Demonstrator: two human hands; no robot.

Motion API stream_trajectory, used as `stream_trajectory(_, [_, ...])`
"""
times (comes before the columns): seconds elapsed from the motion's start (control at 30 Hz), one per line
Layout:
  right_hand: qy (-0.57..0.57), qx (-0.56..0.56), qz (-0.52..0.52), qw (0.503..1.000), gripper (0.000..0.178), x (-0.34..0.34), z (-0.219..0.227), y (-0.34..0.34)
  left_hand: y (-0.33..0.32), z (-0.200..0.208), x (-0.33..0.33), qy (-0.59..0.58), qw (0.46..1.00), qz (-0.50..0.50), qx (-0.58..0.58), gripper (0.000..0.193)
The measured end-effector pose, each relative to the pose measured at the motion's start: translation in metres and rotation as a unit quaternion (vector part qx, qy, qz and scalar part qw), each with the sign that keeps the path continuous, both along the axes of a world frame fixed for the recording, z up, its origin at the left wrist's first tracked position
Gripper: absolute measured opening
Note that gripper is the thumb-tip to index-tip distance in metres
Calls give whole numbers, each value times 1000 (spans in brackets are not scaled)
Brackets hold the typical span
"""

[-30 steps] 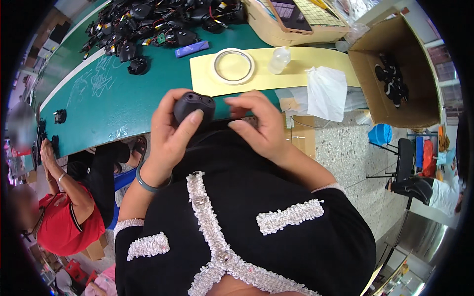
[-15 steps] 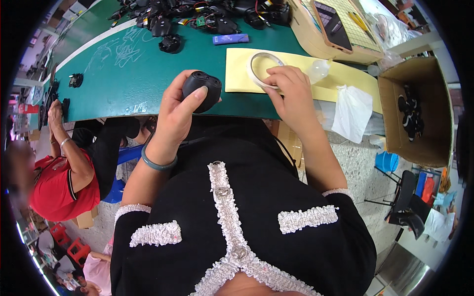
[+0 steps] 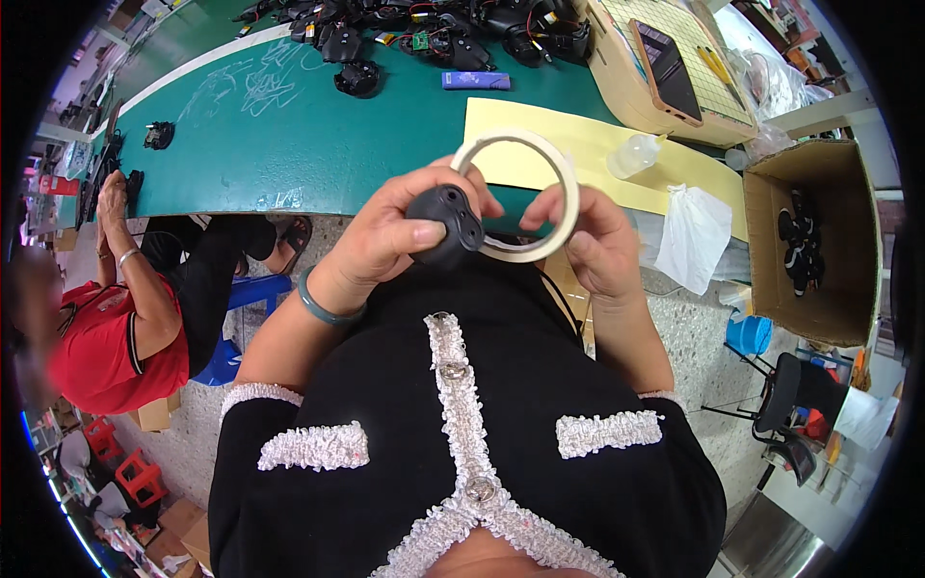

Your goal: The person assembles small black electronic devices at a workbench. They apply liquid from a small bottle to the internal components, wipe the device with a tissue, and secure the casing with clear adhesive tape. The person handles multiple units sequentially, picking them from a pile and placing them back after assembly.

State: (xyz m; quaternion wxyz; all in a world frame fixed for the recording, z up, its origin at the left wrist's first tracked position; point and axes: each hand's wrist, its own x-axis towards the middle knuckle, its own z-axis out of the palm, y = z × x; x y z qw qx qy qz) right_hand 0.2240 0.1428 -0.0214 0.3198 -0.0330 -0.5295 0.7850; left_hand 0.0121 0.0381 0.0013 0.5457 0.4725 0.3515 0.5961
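Observation:
In my left hand (image 3: 405,222) is a small black rounded plastic housing (image 3: 449,229) with round holes in its end, my thumb pressed across its side. Just right of it, my right hand (image 3: 599,236) grips a roll of cream-coloured tape (image 3: 554,241) by its right side, fingers through the ring. The tape ring stands up facing me, and its left side meets my left fingers behind the housing. Both hands are close together over the table's front edge.
Yellow paper (image 3: 520,120) lies on the green table (image 3: 289,164), with a small translucent bottle (image 3: 634,156) on it. Black wired parts (image 3: 424,43) and a purple box (image 3: 476,81) lie behind. A cardboard box (image 3: 819,318) stands right; a person in red (image 3: 125,337) sits left.
My right hand has lifted the tape roll off the yellow paper and brought it toward me. My left hand has moved right with the black housing, now turned, to meet the roll.

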Motion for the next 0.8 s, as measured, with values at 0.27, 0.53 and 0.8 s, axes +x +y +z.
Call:
stream_trajectory(0.27, [-110,-34,-85,990,33,-17,39,-8,-8,0,2,0,999,42,34,48])
stream_trajectory(0.53, [-55,-82,-112,989,15,-22,20,-5,-6,-6,4,0,997,73,26,49])
stream_trajectory(0.8, [19,19,-148,989,11,-14,30,-6,1,-6,14,-71,995,71,-6,52])
